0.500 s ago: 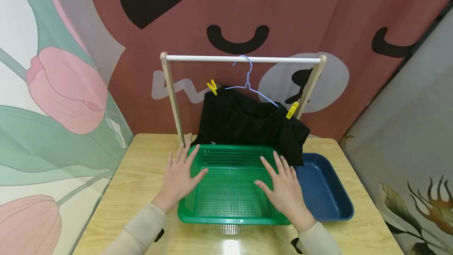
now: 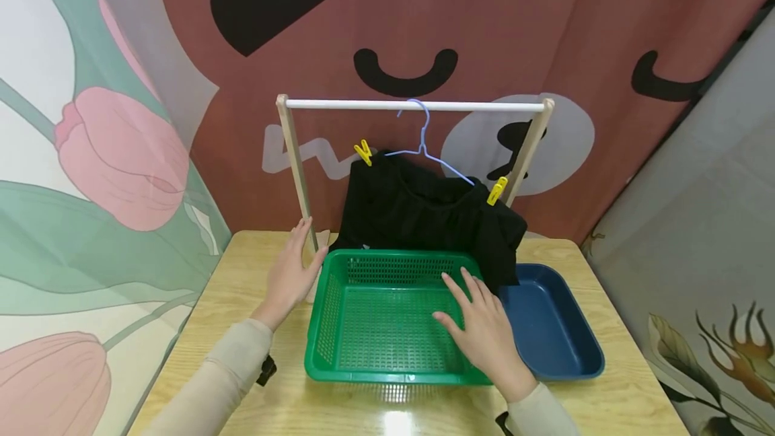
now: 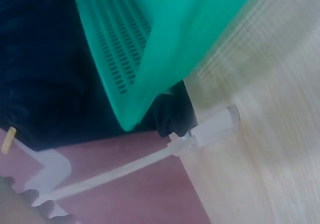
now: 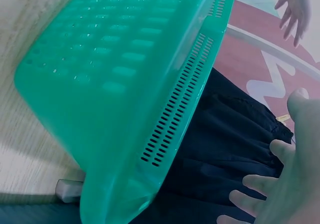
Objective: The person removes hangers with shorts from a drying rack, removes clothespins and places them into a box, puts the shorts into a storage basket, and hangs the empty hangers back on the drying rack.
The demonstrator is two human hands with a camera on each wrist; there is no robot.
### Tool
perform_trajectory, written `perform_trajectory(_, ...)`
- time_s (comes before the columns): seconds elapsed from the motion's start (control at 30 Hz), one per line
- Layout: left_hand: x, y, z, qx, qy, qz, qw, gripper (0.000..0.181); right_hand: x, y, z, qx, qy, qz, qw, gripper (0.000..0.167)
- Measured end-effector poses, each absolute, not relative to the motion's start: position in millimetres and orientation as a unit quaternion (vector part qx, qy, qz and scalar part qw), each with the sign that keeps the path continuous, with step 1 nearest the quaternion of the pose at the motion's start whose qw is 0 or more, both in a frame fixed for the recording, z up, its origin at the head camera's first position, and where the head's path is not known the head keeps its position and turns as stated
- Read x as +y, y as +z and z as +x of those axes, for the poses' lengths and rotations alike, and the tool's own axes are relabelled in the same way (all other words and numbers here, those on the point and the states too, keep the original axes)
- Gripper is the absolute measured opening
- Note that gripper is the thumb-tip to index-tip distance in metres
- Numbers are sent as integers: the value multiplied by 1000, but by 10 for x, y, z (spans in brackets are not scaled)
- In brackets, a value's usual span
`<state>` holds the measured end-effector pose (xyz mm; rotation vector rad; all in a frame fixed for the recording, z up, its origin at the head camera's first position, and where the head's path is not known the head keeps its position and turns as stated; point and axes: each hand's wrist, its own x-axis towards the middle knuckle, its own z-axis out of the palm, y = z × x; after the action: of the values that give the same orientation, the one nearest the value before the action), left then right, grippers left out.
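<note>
A green mesh basket point(image 2: 399, 377) stands on the table before a small drying rack point(image 2: 418, 105). From the rack's white bar hangs a blue hanger point(image 2: 448, 166) with a black garment point(image 2: 418, 210), a yellow clothespin point(image 2: 364, 152) on its left side and another clothespin point(image 2: 497, 191) on its right. My left hand point(image 2: 286, 280) is left of the basket by the rack's left post, fingers extended and holding nothing; whether it touches the post, I cannot tell. Over the basket's right side, my right hand point(image 2: 486, 328) is spread, with nothing in it.
A dark blue tray point(image 2: 592, 374) stands right of the basket, partly behind the right hand. The wooden table point(image 2: 242, 268) meets a patterned curtain point(image 2: 242, 200) at the back, with more printed fabric on both sides. In the left wrist view, the rack's foot point(image 3: 217, 126) lies beside the basket.
My left hand has moved left and up, off the basket's left side to the rack's left post. The right hand has hardly moved. The view has tilted slightly.
</note>
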<state>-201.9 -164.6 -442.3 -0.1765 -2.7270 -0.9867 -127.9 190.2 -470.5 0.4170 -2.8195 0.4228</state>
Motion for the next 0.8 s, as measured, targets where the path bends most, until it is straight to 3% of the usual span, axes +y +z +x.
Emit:
perform_trajectory(0.37,-1789,-4287,-2363,-870,-457,-12,186,58,1898,-4721,-1244,-971,156,138,115,72)
perform_trajectory(0.8,-1828,-4011,-2764,-790,-593,1,155,62,1915,-4732,-1153,-968,168,135,127,72)
